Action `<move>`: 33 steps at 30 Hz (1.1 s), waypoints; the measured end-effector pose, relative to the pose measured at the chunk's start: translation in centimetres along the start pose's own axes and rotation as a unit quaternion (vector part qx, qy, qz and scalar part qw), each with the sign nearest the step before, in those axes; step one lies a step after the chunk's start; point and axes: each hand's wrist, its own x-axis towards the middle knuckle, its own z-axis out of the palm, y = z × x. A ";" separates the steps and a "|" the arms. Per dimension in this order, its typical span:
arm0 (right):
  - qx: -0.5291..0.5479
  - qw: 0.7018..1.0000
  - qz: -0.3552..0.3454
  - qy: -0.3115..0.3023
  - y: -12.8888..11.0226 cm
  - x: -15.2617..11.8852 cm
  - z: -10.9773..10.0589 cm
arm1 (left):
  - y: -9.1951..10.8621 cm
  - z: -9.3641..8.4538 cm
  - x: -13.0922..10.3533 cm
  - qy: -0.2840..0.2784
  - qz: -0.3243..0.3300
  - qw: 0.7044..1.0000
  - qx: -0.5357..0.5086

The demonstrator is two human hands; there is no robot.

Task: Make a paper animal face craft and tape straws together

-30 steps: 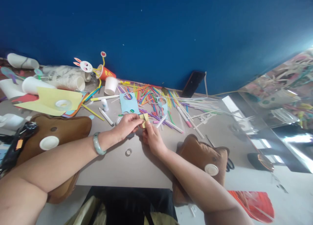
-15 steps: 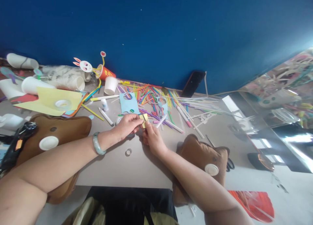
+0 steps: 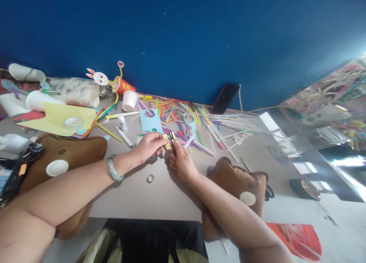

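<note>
My left hand (image 3: 151,145), with a jade-coloured bangle on its wrist, pinches a small piece of yellow paper (image 3: 167,143) between thumb and fingers. Close beside it, my right hand (image 3: 182,160) is closed round a dark, narrow tool (image 3: 172,137) with two thin prongs pointing away from me. Its handle is hidden in my fist, so its kind is unclear. A bit of yellow shows beside the prongs. Both hands are above the table, nearly touching. A small round cap-like thing (image 3: 150,178) lies nearer to me on the table.
Behind my hands lie blue paper with cut-outs (image 3: 151,121), many coloured straws (image 3: 174,112), a marker (image 3: 124,137) and a glue stick (image 3: 122,122). A phone (image 3: 225,98) leans on the blue wall. Brown cushions (image 3: 77,152) flank the work area; paper cups (image 3: 129,100) stand left.
The dark tool no longer lies across the yellow paper; it now points away from me beside it, prongs apart. My right hand has shifted slightly right, while my left hand stays nearly still.
</note>
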 end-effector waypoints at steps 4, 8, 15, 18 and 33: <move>0.038 0.999 0.037 -0.004 -0.5 0.2 -0.4 | 0.2 -0.4 0.2 -0.002 0.023 1.000 -0.010; 0.053 0.997 0.060 -0.008 -0.8 0.1 -0.5 | 0.7 -0.5 0.2 0.021 0.019 0.999 -0.026; -0.066 0.994 -0.090 0.006 -0.5 -0.5 -0.6 | 0.1 -0.8 0.4 -0.008 0.041 0.999 -0.029; -0.119 0.985 -0.126 0.018 -0.3 -0.5 -0.6 | -0.1 -0.9 0.3 -0.016 0.049 0.999 -0.017; -0.555 0.769 -0.245 0.200 -3.8 2.6 -4.5 | 0.6 -0.3 0.2 0.017 0.032 0.998 -0.058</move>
